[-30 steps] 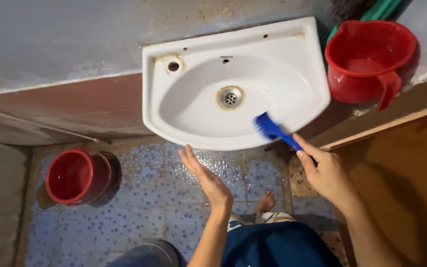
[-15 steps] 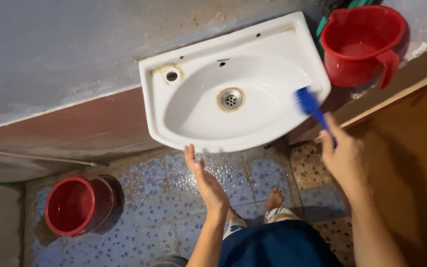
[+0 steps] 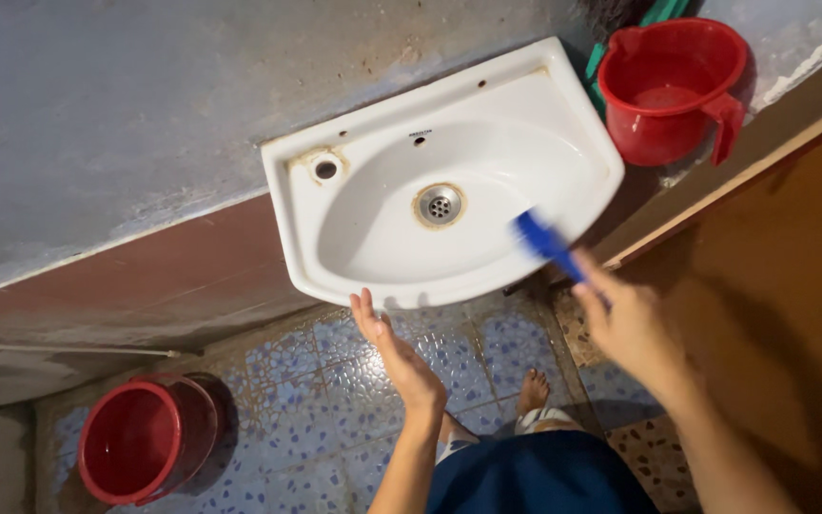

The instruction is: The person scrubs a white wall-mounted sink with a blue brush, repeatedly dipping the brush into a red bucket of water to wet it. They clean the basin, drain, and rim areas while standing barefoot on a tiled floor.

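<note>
Blue brush point(image 3: 546, 243) in right hand point(image 3: 632, 328), over white sink point(image 3: 373, 257).

Left hand point(image 3: 394, 350): open, flat, fingers together, extended forward, holding nothing. Right hand point(image 3: 632, 324): fingers curled closed (motion-blurred), forearm reaching from lower right.

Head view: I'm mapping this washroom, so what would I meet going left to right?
Red bucket on the floor → left hand → white sink → blue brush → right hand → red jug.
</note>
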